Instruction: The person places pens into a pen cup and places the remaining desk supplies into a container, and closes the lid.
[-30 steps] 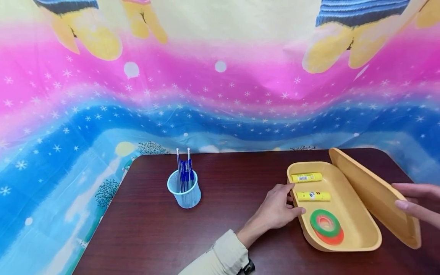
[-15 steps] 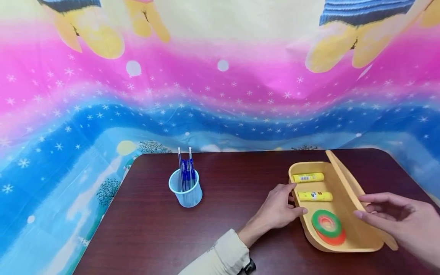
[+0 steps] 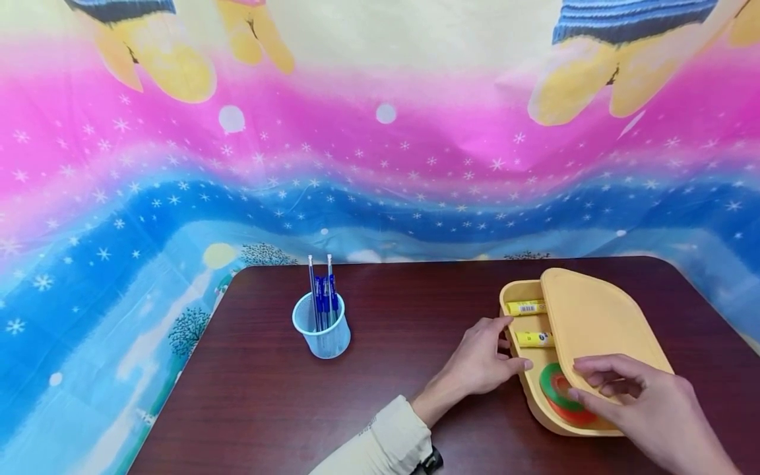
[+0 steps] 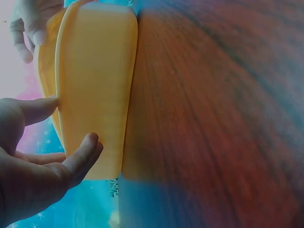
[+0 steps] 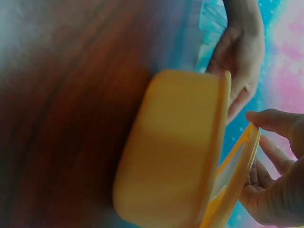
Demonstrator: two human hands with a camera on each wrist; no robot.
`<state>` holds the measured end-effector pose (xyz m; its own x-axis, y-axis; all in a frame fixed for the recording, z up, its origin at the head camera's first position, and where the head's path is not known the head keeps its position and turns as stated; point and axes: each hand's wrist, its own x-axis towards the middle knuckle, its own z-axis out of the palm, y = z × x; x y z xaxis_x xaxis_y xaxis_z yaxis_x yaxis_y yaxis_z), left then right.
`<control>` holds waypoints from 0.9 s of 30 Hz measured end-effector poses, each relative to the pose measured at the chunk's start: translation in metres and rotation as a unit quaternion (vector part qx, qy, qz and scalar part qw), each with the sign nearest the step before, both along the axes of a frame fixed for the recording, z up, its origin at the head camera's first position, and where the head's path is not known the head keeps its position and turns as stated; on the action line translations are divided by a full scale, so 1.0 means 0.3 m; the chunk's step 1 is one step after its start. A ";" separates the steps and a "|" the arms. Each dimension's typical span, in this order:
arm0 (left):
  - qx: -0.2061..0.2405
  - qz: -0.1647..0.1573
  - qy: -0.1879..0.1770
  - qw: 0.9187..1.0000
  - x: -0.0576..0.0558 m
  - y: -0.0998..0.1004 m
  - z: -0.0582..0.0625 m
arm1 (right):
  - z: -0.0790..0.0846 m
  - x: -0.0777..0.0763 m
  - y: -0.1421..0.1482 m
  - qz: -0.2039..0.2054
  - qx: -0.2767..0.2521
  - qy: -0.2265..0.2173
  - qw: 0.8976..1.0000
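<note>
A yellow-tan plastic box (image 3: 537, 412) stands on the table, partly covered by its tilted lid (image 3: 600, 316). Inside show two yellow glue sticks, the far one (image 3: 525, 308) and the nearer one (image 3: 534, 339), plus a green ring (image 3: 549, 382) like a tape roll over an orange one (image 3: 570, 414). The lid hides parts of them. My left hand (image 3: 483, 359) touches the box's left side, its thumb at the rim and relaxed fingers against the outer wall. With thumb and fingers, my right hand (image 3: 647, 402) pinches the lid's left edge, raised above the box in the right wrist view.
Left of centre stands a light-blue mesh pen cup (image 3: 322, 336) holding several blue pens and pencils. The dark wooden table (image 3: 404, 297) ends at a patterned cloth backdrop (image 3: 380, 165).
My right hand has swung the lid leftward and down, from leaning at the box's right side to lying slanted over its opening. The left hand keeps its place on the box.
</note>
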<state>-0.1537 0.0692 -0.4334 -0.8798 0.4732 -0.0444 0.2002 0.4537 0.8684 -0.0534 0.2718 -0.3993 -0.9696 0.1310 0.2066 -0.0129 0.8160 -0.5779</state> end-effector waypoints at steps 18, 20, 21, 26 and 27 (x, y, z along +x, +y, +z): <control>-0.048 0.017 0.119 0.992 -0.024 0.019 0.010 | -0.070 0.053 -0.046 0.138 0.035 0.152 0.978; -0.074 0.018 0.154 0.985 -0.034 0.035 0.021 | -0.071 0.056 -0.049 0.150 0.034 0.157 0.976; -0.085 0.016 0.167 0.982 -0.041 0.043 0.027 | -0.071 0.056 -0.051 0.154 0.033 0.159 0.975; -0.113 0.007 0.160 0.981 -0.079 0.066 0.043 | -0.083 0.055 -0.054 0.173 0.025 0.165 0.971; -0.114 0.007 0.148 0.982 -0.083 0.067 0.044 | -0.086 0.055 -0.054 0.175 0.022 0.163 0.971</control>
